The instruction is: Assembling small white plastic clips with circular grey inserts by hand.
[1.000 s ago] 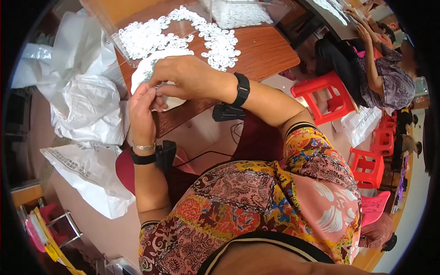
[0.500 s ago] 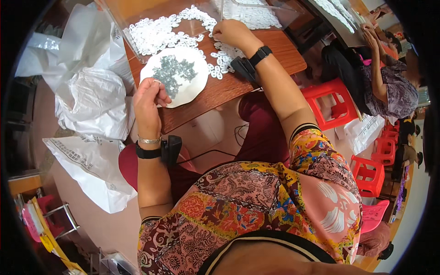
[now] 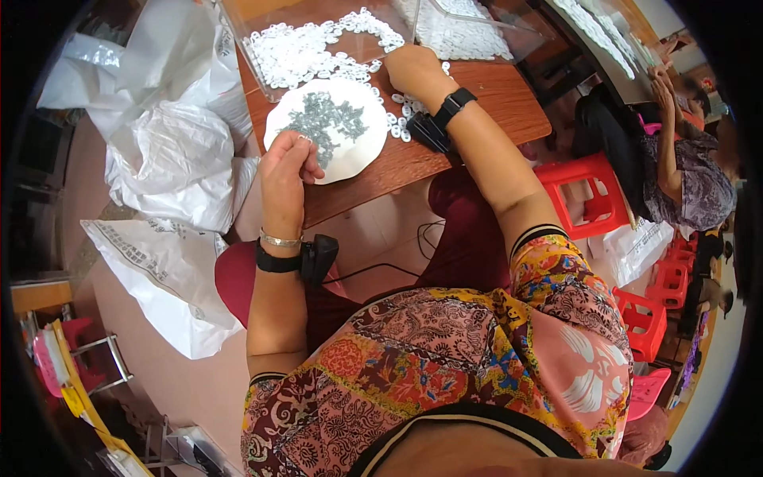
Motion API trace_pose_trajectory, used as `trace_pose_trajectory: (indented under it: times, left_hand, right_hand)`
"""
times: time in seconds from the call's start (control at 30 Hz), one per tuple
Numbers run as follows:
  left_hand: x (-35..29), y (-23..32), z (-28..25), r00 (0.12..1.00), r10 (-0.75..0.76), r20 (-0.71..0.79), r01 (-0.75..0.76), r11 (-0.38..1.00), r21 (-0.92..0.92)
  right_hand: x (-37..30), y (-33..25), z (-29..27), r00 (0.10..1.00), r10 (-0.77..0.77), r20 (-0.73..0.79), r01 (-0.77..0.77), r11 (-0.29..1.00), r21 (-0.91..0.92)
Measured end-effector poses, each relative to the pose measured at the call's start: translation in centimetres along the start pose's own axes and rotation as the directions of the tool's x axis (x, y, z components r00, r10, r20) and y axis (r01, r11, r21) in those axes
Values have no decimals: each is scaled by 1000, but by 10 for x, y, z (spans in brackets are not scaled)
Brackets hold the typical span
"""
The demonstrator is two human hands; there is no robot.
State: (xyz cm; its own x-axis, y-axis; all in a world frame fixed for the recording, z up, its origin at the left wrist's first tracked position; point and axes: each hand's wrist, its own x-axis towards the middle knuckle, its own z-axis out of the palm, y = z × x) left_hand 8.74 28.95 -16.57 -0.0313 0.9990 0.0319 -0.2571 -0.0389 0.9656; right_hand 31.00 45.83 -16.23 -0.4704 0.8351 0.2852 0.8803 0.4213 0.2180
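A round white plate (image 3: 362,155) lies on the wooden table and bears a loose heap of small grey, metallic-looking parts (image 3: 322,119). Over the plate's near left edge is my left hand (image 3: 288,163), thumb and fingertips pinched together; a small whitish bit shows at the fingertips, too small to name. My right hand (image 3: 415,73) is curled beside a pile of small white oval plastic pieces with holes (image 3: 298,56). Its fingers point away and are mostly hidden, so whatever they hold cannot be made out. More white ovals (image 3: 397,119) lie between the plate and my right wrist.
A clear plastic box (image 3: 461,32) with more white pieces stands at the table's far side. Large white sacks (image 3: 167,159) fill the left floor. Red stools (image 3: 584,191) stand at the right, where another person (image 3: 683,171) sits at a neighbouring table.
The whole view has shifted, moving the table and plate rightward in the picture. My right hand has come slightly nearer, its fingers curled inward. My left hand keeps its pinch by the plate.
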Motion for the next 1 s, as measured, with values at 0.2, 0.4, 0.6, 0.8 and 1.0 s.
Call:
trace_pose_trajectory:
  times: [0.2,0.4,0.6,0.8,1.0]
  left_hand:
    - [0,-2,6,1000,-20,14,19,999,30]
    - [-1,-3,8,999,-47,18,46,998,45]
    - [0,-3,7,998,-43,41,40,997,63]
    - [-1,-2,11,999,-44,29,44,999,-2]
    - [-1,-3,9,999,-49,20,49,999,4]
  right_hand:
    - [3,-1,8,998,-67,6,67,995,-74]
    - [1,0,5,996,61,-68,-48,982,183]
    - [2,3,-4,991,131,5,-86,621,779]
    - [-1,-5,-5,992,123,-42,-29,521,853]
    - [-4,-8,-11,998,66,-8,-23,448,894]
